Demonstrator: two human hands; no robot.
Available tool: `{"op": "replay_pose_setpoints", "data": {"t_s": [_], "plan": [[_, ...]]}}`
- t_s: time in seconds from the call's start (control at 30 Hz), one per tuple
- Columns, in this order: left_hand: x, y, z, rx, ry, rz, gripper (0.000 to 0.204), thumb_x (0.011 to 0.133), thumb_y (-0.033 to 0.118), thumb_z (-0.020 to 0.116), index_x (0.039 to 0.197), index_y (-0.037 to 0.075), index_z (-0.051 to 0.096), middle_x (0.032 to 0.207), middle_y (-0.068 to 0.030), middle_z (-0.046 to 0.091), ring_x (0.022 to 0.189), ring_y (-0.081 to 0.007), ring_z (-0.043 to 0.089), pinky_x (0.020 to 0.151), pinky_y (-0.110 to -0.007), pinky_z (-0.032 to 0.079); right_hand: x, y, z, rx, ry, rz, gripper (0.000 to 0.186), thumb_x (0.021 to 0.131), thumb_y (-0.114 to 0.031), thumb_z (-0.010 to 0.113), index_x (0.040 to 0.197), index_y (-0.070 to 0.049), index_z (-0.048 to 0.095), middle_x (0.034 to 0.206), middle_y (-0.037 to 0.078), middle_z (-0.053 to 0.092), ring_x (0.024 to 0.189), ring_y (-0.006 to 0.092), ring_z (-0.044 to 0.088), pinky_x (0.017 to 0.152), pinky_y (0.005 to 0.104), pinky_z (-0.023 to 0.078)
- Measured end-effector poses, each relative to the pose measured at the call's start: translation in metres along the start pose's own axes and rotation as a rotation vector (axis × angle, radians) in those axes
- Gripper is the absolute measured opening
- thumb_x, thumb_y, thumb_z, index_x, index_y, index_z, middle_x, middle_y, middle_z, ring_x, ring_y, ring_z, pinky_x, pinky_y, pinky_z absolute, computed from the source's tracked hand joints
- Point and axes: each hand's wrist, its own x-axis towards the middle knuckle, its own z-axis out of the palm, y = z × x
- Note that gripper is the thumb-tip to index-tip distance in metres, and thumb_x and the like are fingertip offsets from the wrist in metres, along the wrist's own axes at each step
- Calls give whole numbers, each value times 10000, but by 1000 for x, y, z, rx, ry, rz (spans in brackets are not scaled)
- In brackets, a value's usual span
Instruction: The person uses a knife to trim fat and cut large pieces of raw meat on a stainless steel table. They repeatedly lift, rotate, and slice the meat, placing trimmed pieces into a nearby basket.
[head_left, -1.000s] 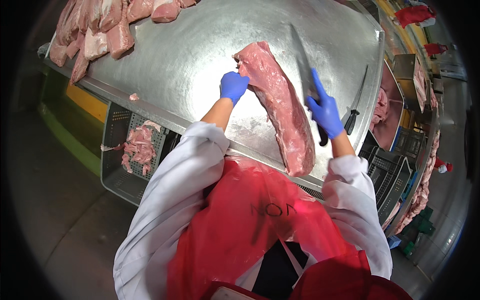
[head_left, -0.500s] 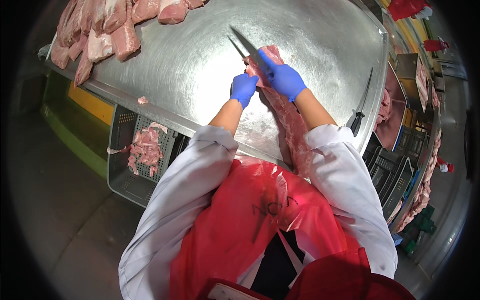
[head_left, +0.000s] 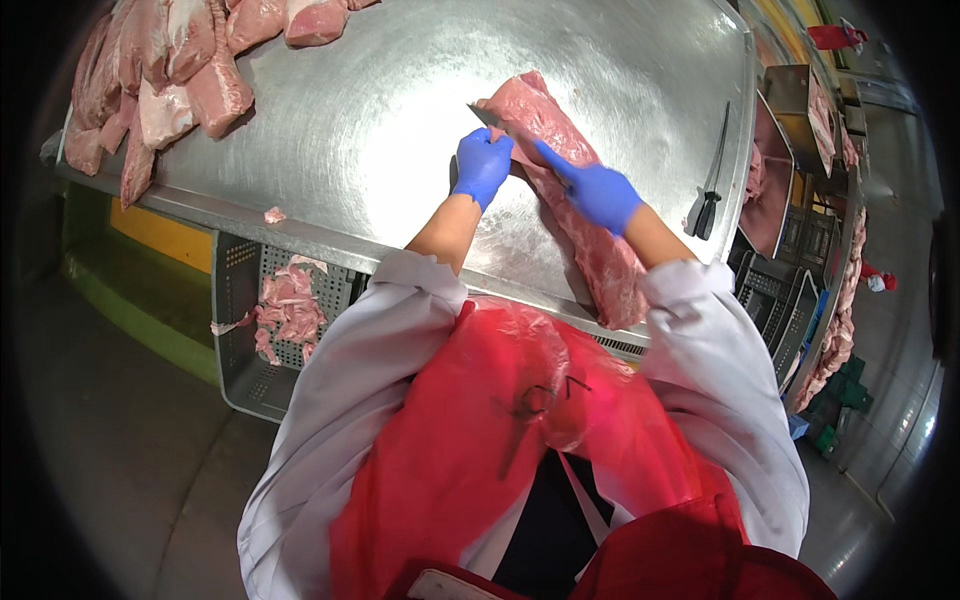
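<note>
Since the earliest frame, the long steel-bladed knife (head_left: 485,116) has swung from beside the pink slab of raw meat (head_left: 565,140) to its far end, on the silvery metal table (head_left: 380,130). The blue-gloved right hand (head_left: 597,193) grips the knife; the blue-gloved left hand (head_left: 483,168) pinches the meat's edge. Slipping meat could jerk the knife into the left hand.

White sleeves (head_left: 350,380), red apron (head_left: 455,410)

Meat slab (head_left: 603,258) on table (head_left: 350,110), meat pile (head_left: 165,70) left, loose knife (head_left: 710,200) right
</note>
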Motion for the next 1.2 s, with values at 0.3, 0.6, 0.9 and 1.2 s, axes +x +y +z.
{"op": "replay_pose_setpoints", "data": {"t_s": [0.3, 0.6, 0.9, 1.2], "plan": [[-49, 48, 19, 326, -177, 369, 180, 936, 157, 638, 839, 13, 591, 762, -30, 602, 714, -75, 520, 652, -287, 474, 9, 9, 9, 84, -15, -4, 741, 977, -208, 511, 1588, -427, 154, 795, 229, 684, 664, 373, 682, 657, 469, 545], [-62, 63, 37, 31, -63, 580, 137, 908, 124, 664, 848, 5, 634, 683, 1, 592, 634, -68, 514, 577, -262, 436, -56, 50, 22, -24, -71, -134, 766, 937, -166, 534, 1579, -426, 206, 845, 244, 673, 686, 396, 667, 686, 478, 550], [-66, 101, 37, -284, -86, 498, 123, 917, 98, 642, 996, 11, 680, 902, -38, 663, 796, -107, 638, 714, -263, 535, -102, 113, 6, 8, -137, -306, 700, 977, -185, 471, 1587, -395, 198, 927, 215, 703, 734, 377, 700, 728, 459, 572], [-122, 144, 39, -103, -67, 598, 143, 969, 162, 562, 864, 83, 620, 778, 14, 575, 672, -74, 512, 587, -255, 426, -113, 146, 9, 119, -105, -640, 720, 943, -143, 523, 1581, -369, 279, 984, 122, 740, 757, 308, 691, 786, 413, 539]]}}
